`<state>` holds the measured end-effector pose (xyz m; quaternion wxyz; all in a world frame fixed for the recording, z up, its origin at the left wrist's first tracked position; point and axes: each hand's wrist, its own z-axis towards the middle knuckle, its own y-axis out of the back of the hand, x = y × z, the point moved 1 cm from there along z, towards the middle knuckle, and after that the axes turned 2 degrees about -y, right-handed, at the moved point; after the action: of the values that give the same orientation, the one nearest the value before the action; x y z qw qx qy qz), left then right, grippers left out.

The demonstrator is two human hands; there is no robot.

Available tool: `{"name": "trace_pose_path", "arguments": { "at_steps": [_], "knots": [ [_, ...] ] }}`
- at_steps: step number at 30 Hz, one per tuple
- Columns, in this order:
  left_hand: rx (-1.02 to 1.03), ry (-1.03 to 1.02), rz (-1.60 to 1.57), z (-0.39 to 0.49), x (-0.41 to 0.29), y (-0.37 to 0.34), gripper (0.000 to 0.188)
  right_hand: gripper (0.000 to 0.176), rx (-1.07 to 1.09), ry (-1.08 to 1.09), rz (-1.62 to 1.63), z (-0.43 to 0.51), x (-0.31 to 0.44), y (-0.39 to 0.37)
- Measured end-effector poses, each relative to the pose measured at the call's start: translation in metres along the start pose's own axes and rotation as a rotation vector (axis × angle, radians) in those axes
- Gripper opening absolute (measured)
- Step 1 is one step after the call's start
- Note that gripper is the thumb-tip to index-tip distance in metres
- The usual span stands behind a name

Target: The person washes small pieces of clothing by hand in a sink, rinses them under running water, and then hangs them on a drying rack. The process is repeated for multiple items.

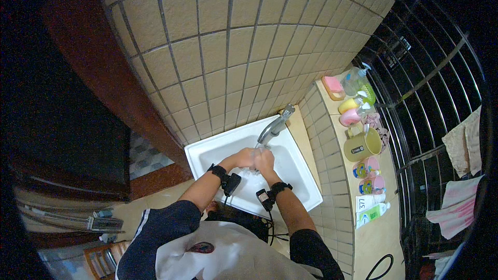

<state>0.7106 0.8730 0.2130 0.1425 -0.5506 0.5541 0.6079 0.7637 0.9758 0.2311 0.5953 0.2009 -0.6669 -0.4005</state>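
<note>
Under the chrome faucet [272, 127], my left hand [245, 158] and my right hand [265, 160] are together over the white sink [301, 181]. The hands touch each other, and water runs onto them and splashes in the basin. Blur and the water hide the fingers, so whether anything small lies between them cannot be told. Each wrist wears a black strap with a small black device on it, and a cable hangs from each device.
Along the ledge on the right stand a pink sponge [333, 84], pump bottles [351, 117], an olive plastic pitcher [357, 147], two pink cups [367, 167] and tubes [372, 214]. A tiled wall [241, 58] rises behind the sink. Towels hang by the window bars.
</note>
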Motion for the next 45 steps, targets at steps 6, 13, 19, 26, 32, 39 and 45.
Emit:
{"name": "trace_pose_path", "arguments": {
  "at_steps": [6, 13, 19, 26, 32, 39, 45],
  "knots": [
    [0.124, 0.270, -0.419, -0.020, 0.005, 0.003, 0.032, 0.046, 0.230, 0.228, -0.132, 0.011, 0.008, 0.008],
    [-0.358, 0.194, 0.178, -0.034, 0.015, -0.011, 0.060, 0.052, 0.117, -0.163, 0.024, 0.027, -0.008, 0.000],
    [-0.326, 0.361, -1.152, -0.052, 0.009, -0.008, 0.062, 0.057, 0.149, -0.879, 1.370, 0.032, -0.027, -0.014],
    [-0.198, 0.073, -1.593, -0.044, -0.009, -0.010, 0.042, 0.056, -0.038, -0.662, 1.156, 0.007, 0.001, -0.029],
    [-0.406, -0.109, -0.330, -0.017, 0.012, -0.036, 0.036, 0.033, -0.321, 0.104, 0.125, -0.033, 0.012, -0.029],
    [-0.447, 0.525, -1.280, 0.009, -0.019, -0.054, 0.024, 0.043, -0.161, -0.743, 0.246, -0.008, -0.054, -0.023],
    [-0.363, 0.312, -1.303, 0.002, -0.016, -0.013, 0.019, 0.054, 0.350, -0.934, 1.206, -0.002, -0.071, -0.043]
  ]
}}
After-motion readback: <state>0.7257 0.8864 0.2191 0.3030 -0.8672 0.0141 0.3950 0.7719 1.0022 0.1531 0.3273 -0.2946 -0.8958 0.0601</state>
